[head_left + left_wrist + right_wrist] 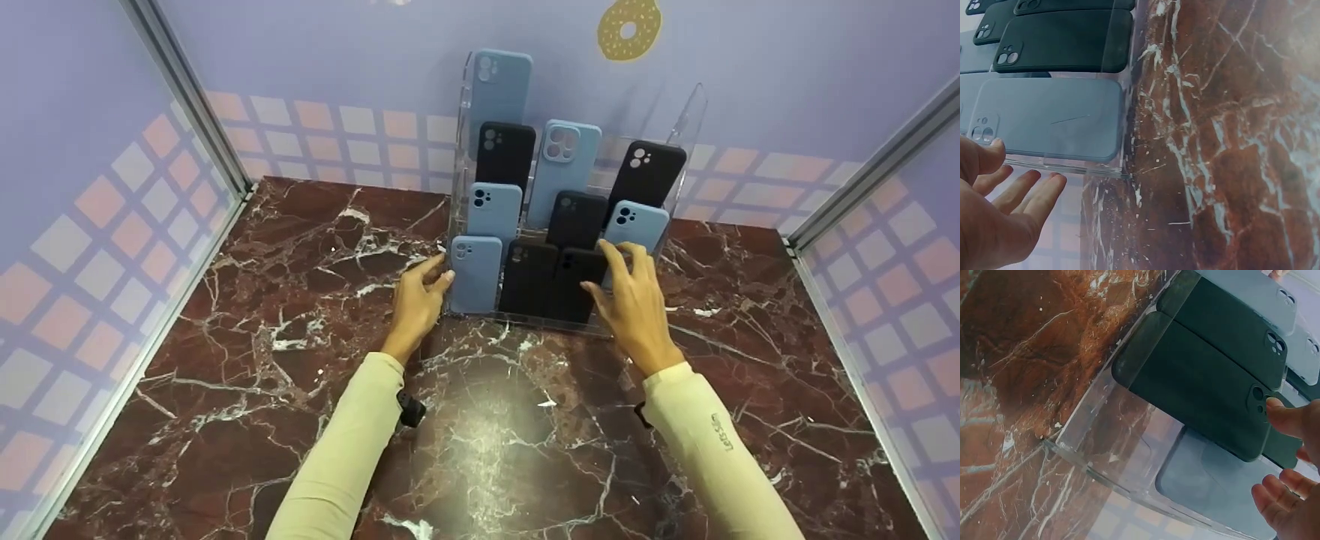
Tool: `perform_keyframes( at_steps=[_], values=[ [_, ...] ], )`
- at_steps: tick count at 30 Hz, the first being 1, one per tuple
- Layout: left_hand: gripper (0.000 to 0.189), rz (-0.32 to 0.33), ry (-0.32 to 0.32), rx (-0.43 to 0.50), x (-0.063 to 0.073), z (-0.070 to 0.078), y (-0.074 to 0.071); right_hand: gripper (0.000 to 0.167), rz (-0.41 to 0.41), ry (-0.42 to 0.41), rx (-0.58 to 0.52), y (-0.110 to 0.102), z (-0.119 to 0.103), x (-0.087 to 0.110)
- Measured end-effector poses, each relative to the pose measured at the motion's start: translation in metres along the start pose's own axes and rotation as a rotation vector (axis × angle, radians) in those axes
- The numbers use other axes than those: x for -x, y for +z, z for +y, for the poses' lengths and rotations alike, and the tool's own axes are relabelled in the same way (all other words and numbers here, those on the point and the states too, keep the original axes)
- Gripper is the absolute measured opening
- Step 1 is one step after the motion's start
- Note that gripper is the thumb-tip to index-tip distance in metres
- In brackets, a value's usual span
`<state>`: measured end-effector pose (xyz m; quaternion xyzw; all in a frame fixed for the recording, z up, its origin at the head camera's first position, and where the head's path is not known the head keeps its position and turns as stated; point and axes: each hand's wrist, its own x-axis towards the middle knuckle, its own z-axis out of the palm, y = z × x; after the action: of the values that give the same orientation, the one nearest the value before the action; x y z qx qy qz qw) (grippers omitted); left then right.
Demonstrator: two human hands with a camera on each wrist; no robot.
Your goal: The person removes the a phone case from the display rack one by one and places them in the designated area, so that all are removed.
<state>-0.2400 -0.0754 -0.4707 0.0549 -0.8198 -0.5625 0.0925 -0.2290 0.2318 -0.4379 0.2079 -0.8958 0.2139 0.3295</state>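
A clear tiered stand (1157,503) holds several phone cases, black and light blue, leaning back in rows. My left hand (420,300) is at the stand's left side, fingers loosely extended along the clear wall. Its thumb lies near the camera cutout of the front-left light blue case (1055,118). My right hand (637,300) is over the front right, around the upper part of a black case (1190,388); its thumb tip is at that case's camera cutout and its other fingers are spread apart from it. Behind that hand leans a light blue case (637,221).
The stand is on a dark red marbled table (225,337) against a lilac back wall (337,52) with checkered squares and a donut picture (630,30). Side panels with metal edge strips (877,172) enclose the table at left and right. Another black case (529,281) stands in the front row.
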Motion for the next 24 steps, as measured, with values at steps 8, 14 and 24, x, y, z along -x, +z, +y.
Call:
perform_keyframes(
  at_steps=[8, 14, 24],
  values=[
    [0.040, 0.000, 0.050, -0.107, 0.000, -0.009, 0.006, 0.048, -0.015, 0.056, -0.003, 0.012, 0.007, 0.001],
    [0.039, 0.014, 0.014, -0.189, 0.000, -0.017, 0.009, 0.041, 0.001, 0.036, -0.044, 0.016, 0.010, 0.002],
    [0.038, 0.015, 0.038, -0.160, -0.002, -0.023, 0.008, 0.026, 0.085, 0.099, -0.166, 0.017, 0.012, 0.003]
  ],
)
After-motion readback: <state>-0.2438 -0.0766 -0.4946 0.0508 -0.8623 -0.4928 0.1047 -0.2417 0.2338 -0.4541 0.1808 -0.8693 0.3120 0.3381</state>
